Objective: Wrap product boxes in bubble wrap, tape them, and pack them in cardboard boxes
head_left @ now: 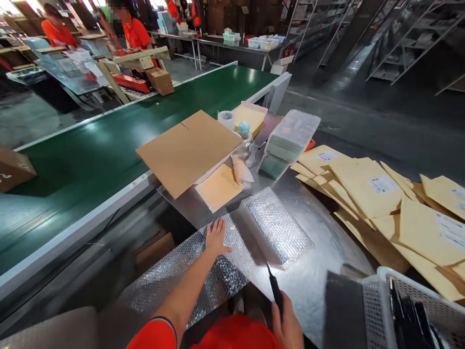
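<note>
While a brown carton [15, 170] sits at the left edge on the green conveyor belt [109, 138], a flat tan cardboard sheet [189, 152] near centre hides part of the belt's rail [109, 207]. Below it, dimpled clear bubble wrap [170, 264] spreads across the lower centre, the left hand [217, 238] laid on it, fingers spread and holding nothing. A yellow envelope [219, 188] lies just above that hand, a tape roll [225, 117] higher up. Lower right of centre, the fingers of the right hand [289, 322] wrap around a black knife [274, 286], its tip near a rectangular bubble-wrap bundle [278, 228] on the shiny metal tabletop [323, 223]. Paper mailers [363, 189] pile at right above a white perforated basket [436, 291], shelving racks [405, 48] behind.
</note>
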The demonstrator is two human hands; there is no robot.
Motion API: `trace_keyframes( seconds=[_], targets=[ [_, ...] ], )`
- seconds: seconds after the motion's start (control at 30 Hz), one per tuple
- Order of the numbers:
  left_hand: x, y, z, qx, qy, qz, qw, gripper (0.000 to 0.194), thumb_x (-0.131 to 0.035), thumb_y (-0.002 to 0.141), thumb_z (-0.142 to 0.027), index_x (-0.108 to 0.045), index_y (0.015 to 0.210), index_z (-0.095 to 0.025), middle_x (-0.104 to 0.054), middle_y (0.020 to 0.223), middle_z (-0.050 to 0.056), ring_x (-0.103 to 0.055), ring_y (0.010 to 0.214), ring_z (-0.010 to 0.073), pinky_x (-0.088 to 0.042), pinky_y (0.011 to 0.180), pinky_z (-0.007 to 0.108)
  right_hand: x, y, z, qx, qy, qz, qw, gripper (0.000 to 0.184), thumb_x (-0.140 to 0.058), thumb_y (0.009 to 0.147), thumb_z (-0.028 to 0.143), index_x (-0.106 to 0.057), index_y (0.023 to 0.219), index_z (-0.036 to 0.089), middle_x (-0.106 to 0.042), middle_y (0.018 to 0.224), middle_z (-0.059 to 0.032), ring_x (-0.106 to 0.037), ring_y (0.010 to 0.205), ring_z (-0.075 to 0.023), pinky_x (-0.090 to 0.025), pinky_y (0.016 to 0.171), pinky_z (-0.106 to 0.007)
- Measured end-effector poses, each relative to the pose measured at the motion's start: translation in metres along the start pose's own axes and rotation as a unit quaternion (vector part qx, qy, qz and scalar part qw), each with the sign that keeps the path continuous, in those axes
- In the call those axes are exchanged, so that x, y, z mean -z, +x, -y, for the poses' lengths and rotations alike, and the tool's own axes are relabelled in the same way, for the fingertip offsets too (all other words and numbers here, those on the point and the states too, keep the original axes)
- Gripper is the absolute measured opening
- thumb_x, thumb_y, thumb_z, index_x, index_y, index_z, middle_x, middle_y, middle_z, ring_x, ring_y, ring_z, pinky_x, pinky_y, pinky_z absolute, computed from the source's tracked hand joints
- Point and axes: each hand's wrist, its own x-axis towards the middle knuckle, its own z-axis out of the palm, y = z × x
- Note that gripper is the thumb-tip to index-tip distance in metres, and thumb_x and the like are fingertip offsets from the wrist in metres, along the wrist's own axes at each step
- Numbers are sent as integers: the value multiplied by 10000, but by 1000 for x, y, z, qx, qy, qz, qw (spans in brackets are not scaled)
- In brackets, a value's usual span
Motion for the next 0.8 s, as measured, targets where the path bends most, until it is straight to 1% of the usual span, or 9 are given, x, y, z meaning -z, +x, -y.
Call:
trace_keyframes(
  seconds=[0.07, 0.17, 0.23, 0.3, 0.43, 0.57, 0.63, 0.7, 0.8],
  targets=[
    [-1, 0, 1, 6, -14, -3, 1000, 1155, -673, 665, -548, -57, 1537, -109, -3, 1622, 89, -3, 1500, 296, -64, 1209, 532, -11, 38, 61, 12, -129, 75, 989, 460, -135, 978, 340, -351, 1340, 155, -600, 1287, -163, -649, 1086, -251, -510, 850, -343],
    [-3, -1, 4, 5, -41, -4, 999, 1145, -666, 645, -464, -47, 1536, -98, 23, 1621, 84, 25, 1501, 278, -9, 1214, 509, -27, 98, 126, 28, -180, 97, 979, 359, -223, 994, 266, -458, 1235, 140, -637, 1186, -177, -674, 1007, -278, -514, 800, -372],
    [-4, -1, 6, -2, -61, 11, 998, 1160, -656, 616, -392, -16, 1533, -85, 48, 1619, 84, 40, 1500, 269, 15, 1213, 502, -38, 127, 147, 34, -194, 104, 975, 326, -261, 1000, 261, -492, 1188, 130, -659, 1108, -174, -689, 950, -285, -520, 770, -386],
    [-5, 0, 8, -5, -77, 27, 997, 1170, -627, 581, -309, 19, 1527, -76, 79, 1616, 79, 61, 1498, 254, 34, 1211, 493, -47, 144, 154, 41, -206, 114, 971, 308, -288, 1005, 257, -505, 1181, 128, -666, 1086, -162, -691, 940, -275, -525, 769, -389],
    [-6, 2, 11, 2, -84, 33, 996, 1173, -568, 533, -228, 41, 1523, -69, 116, 1611, 72, 103, 1492, 238, 79, 1202, 482, -60, 158, 158, 52, -220, 125, 966, 305, -322, 1015, 269, -513, 1209, 131, -661, 1110, -131, -683, 933, -226, -529, 810, -400],
    [-8, 1, 11, 0, -87, 41, 995, 1176, -580, 545, -267, 43, 1524, -75, 123, 1609, 74, 112, 1491, 237, 89, 1198, 480, -64, 167, 162, 62, -219, 132, 965, 312, -351, 1014, 293, -516, 1224, 133, -673, 1066, -104, -679, 910, -203, -529, 822, -403],
    [-8, 1, 12, 1, -82, 43, 996, 1180, -599, 566, -312, 48, 1525, -81, 132, 1607, 75, 122, 1489, 239, 84, 1197, 488, -61, 163, 155, 69, -215, 135, 965, 312, -329, 1010, 259, -510, 1232, 137, -682, 1052, -112, -683, 923, -212, -524, 814, -392],
    [-5, 2, 12, 7, -75, 45, 996, 1200, -630, 589, -391, 57, 1525, -85, 145, 1602, 82, 133, 1486, 253, 74, 1194, 505, -52, 144, 131, 65, -212, 138, 965, 325, -308, 988, 205, -508, 1235, 136, -694, 1030, -137, -690, 939, -235, -517, 796, -371],
    [1, 4, 10, 17, -53, 51, 997, 1236, -672, 606, -472, 59, 1525, -87, 155, 1597, 106, 123, 1485, 274, 49, 1194, 516, -26, 85, 54, 31, -208, 143, 967, 359, -296, 927, 151, -540, 1189, 147, -715, 948, -154, -709, 901, -268, -519, 743, -355]
  ],
)
